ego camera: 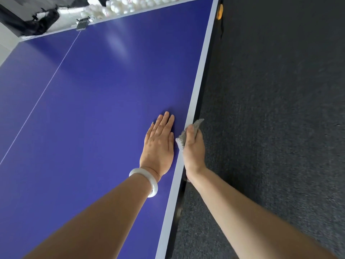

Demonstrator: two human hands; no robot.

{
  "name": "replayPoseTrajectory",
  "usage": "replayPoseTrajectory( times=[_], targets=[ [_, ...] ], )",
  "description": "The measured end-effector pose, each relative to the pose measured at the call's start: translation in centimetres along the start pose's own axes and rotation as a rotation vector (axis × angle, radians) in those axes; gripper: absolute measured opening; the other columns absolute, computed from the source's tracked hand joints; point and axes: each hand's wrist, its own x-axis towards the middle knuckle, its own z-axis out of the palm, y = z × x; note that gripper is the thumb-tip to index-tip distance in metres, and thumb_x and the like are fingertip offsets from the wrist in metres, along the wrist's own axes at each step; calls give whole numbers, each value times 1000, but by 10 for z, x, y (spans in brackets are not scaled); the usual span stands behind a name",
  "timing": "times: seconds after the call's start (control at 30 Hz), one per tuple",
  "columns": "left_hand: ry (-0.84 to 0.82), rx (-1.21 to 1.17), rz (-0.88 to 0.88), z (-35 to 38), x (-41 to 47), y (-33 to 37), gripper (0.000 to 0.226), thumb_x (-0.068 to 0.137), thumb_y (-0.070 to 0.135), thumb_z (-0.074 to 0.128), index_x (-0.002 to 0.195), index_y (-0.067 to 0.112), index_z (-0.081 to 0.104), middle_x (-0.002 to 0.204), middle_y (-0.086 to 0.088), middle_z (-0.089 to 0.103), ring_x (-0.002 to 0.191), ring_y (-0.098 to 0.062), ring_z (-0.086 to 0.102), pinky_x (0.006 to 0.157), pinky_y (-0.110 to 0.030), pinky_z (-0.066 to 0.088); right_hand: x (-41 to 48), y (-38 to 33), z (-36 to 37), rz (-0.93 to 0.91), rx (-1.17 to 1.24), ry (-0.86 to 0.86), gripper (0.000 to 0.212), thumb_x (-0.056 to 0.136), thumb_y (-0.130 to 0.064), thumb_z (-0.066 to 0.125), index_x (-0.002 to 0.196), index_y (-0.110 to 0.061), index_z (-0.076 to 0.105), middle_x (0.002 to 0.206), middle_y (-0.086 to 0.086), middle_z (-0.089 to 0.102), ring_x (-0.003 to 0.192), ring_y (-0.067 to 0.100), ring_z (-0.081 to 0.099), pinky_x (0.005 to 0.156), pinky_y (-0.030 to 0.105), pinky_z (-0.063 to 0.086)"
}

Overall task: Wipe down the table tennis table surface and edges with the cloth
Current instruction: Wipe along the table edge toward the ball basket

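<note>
Because the work now falls on the rim and not on the blue field, we hold the cloth folded over the right side of the tabletop, a little right of the frame's centre. Our right hand grips it, thumb on top near the pale border, while the fingers curl down over the side and out of sight. Held that way, we judge, the fabric can rub the top stripe and the side face in one pass along the edge.

Our left hand lies flat just beside it on the blue, palm down, fingers straight and close together, holding nothing. We take it as a brace while we lean over the edge.

We count two hands, one grey cloth and one pale bangle on the left wrist. One thin white line runs from the left edge of the frame up to one metal clamp at the upper left. Beyond the far edge, along the top of the frame, sits a heap of white balls, too many and too blurred to count. One dark bag lies at the upper left. One orange object shows at the upper right, beside the tabletop's corner; we cannot tell what it is. Dark carpeted floor fills the right of the frame.
</note>
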Motion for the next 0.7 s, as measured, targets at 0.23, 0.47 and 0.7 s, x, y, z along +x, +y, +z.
replayPoseTrajectory(
  times=[0.23,0.47,0.7],
  targets=[
    [5,2,-2,-3,0,3,49,107,18,29,155,19,23,162,6,15,151,-10,8,122,-22,-1,-138,65,-11,85,-94,-41,81,91,-71,33,154,-20,26,153,0,37,140,10,35,118,34,29],
    [21,1,2,-1,4,1,48,107,19,29,155,18,25,163,3,17,151,-12,10,122,-23,1,-124,61,-9,5,-229,-48,93,83,-65,26,152,-1,23,153,15,31,143,22,31,117,35,26],
    [44,23,29,6,3,-4,47,108,22,29,154,16,29,162,-1,22,151,-16,14,123,-27,5,-124,66,-13,-11,-230,-102,72,97,-47,34,151,-1,24,143,17,39,133,27,42,112,38,35]
  ],
)
